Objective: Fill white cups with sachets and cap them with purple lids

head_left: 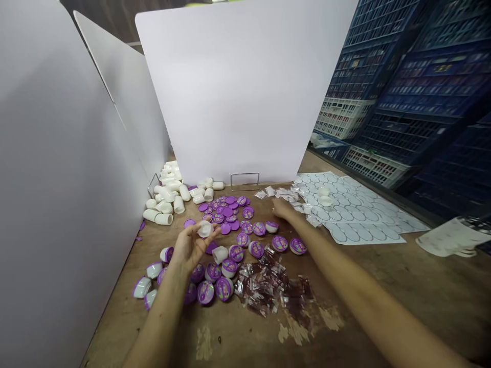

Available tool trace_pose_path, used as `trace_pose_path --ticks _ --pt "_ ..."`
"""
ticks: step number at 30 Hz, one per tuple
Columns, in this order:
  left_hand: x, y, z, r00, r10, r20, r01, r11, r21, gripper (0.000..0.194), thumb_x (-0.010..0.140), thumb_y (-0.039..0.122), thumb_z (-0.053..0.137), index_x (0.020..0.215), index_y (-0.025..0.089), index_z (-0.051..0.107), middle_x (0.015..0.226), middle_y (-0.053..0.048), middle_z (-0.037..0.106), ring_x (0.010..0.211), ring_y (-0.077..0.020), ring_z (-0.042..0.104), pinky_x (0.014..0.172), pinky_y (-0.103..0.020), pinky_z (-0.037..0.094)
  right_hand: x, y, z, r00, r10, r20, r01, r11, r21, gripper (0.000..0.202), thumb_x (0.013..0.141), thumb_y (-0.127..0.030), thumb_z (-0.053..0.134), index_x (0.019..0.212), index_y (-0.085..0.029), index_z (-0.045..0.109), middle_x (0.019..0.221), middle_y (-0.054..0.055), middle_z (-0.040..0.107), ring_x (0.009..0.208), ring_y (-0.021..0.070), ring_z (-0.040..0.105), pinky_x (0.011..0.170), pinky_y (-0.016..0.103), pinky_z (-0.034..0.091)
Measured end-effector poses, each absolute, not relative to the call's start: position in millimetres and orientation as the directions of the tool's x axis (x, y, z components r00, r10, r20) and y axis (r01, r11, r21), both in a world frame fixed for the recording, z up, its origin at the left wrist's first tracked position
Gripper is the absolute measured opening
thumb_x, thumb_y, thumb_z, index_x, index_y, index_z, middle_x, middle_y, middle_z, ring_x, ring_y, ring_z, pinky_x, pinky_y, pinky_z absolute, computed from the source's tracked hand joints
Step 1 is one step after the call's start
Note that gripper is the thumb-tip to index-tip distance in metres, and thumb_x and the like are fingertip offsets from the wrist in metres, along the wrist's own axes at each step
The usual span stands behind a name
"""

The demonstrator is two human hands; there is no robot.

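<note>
the brown worktop (406,276) is reached over by the left hand (191,247) and the right hand (283,208). in the left grip, partly closed, a white cup (206,229) is held near purple lids (227,211). beside white packets (284,192), the right grip's opening and hold cannot be told.

Just beyond the left hand's (194,246) grip, the board (245,92) is bright and evenly lit. Left of the grip, the panel (49,179) carries soft grey shadow. Far right, the crates (414,87) are dim, blurred and slanted by wide-angle distortion. Nearer, red sachets (264,283) glint.
</note>
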State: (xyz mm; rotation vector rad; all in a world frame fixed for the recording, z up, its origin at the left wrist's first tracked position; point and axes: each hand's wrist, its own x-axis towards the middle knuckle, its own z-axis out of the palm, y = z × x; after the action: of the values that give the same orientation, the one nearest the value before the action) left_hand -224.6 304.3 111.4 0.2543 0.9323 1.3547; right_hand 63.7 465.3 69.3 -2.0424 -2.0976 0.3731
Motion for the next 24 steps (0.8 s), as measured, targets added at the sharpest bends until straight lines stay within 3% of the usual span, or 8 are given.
trace_pose_path --ticks 3,6,10,13,16,19,21,24 --pt "-208.1 298.7 110.5 -0.012 0.882 -0.470 -0.804 0.271 0.529 0.031 0.085 0.011 0.043 0.110 0.003 0.059 0.092 -0.019 0.069 0.093 -0.0266 0.071 0.067 -0.032 0.063 70.9 455.2 67.4 -0.023 0.999 0.024 0.915 0.031 -0.402 0.011 0.071 -0.013 0.064 0.082 -0.013 0.066 0.091 0.013 0.069 0.089 0.0254 0.064 0.076 0.031 0.047" --pt "-188.6 295.2 101.3 -0.017 0.878 -0.478 -0.805 0.271 0.527 0.027 0.089 0.010 0.045 0.111 0.005 0.058 0.096 -0.017 0.069 0.096 -0.0261 0.070 0.074 -0.034 0.063 47.1 428.0 76.1 -0.035 0.993 0.116 0.826 0.094 -0.555 0.016 0.081 -0.021 0.056 0.093 -0.014 0.064 0.095 0.010 0.069 0.086 0.0208 0.064 0.076 0.030 0.048" --pt "-157.7 289.9 83.9 -0.052 0.947 -0.318 -0.766 0.166 0.621 0.018 0.088 0.016 0.058 0.104 0.010 0.064 0.100 -0.011 0.069 0.086 -0.0184 0.069 0.076 -0.031 0.061 -9.4 363.5 87.5 -0.264 0.917 0.299 0.314 0.375 -0.872 0.011 0.082 -0.026 0.059 0.090 -0.019 0.063 0.089 0.004 0.069 0.080 0.0184 0.062 0.076 0.033 0.050" --pt "-140.9 283.2 74.1 -0.035 0.981 -0.189 -0.737 0.102 0.668 0.020 0.082 0.027 0.069 0.096 0.014 0.066 0.096 -0.007 0.069 0.078 -0.0136 0.066 0.068 -0.024 0.057 -34.1 323.4 92.2 -0.371 0.839 0.397 0.304 0.514 -0.803 0.012 0.078 -0.011 0.058 0.071 -0.020 0.062 0.083 0.004 0.068 0.087 0.0203 0.058 0.085 0.037 0.047" --pt "-137.4 275.6 69.1 -0.031 0.986 -0.163 -0.720 0.091 0.688 0.026 0.077 0.031 0.073 0.095 0.015 0.065 0.089 -0.005 0.067 0.070 -0.0117 0.063 0.058 -0.020 0.052 -22.3 306.8 91.9 -0.379 0.834 0.401 0.370 0.534 -0.760 0.019 0.083 -0.010 0.051 0.081 -0.021 0.066 0.091 0.005 0.070 0.090 0.0202 0.059 0.085 0.035 0.046" --pt "-142.6 269.9 67.1 -0.036 0.972 -0.231 -0.704 0.139 0.696 0.029 0.078 0.033 0.070 0.099 0.016 0.061 0.084 -0.004 0.065 0.060 -0.0106 0.059 0.048 -0.019 0.047 10.5 301.5 80.1 -0.237 0.953 0.187 0.642 0.298 -0.707 0.018 0.089 -0.018 0.049 0.089 -0.020 0.066 0.087 0.007 0.071 0.080 0.0206 0.064 0.073 0.031 0.045" --pt "-145.5 268.0 65.7 -0.037 0.962 -0.272 -0.704 0.168 0.690 0.029 0.076 0.031 0.069 0.099 0.016 0.059 0.082 -0.004 0.064 0.058 -0.0109 0.059 0.046 -0.019 0.046 28.7 297.0 65.5 -0.164 0.986 -0.024 0.856 0.130 -0.500 0.015 0.089 -0.020 0.052 0.085 -0.019 0.066 0.085 0.011 0.072 0.079 0.0243 0.066 0.068 0.031 0.043" --pt "-146.1 266.8 61.8 -0.043 0.957 -0.288 -0.689 0.180 0.702 0.030 0.069 0.025 0.070 0.095 0.015 0.058 0.079 -0.003 0.064 0.053 -0.0097 0.056 0.041 -0.018 0.041 41.5 288.1 43.5 -0.101 0.977 -0.190 0.960 0.046 -0.276 0.011 0.087 -0.023 0.056 0.089 -0.018 0.066 0.088 0.015 0.072 0.083 0.0275 0.067 0.064 0.030 0.039"
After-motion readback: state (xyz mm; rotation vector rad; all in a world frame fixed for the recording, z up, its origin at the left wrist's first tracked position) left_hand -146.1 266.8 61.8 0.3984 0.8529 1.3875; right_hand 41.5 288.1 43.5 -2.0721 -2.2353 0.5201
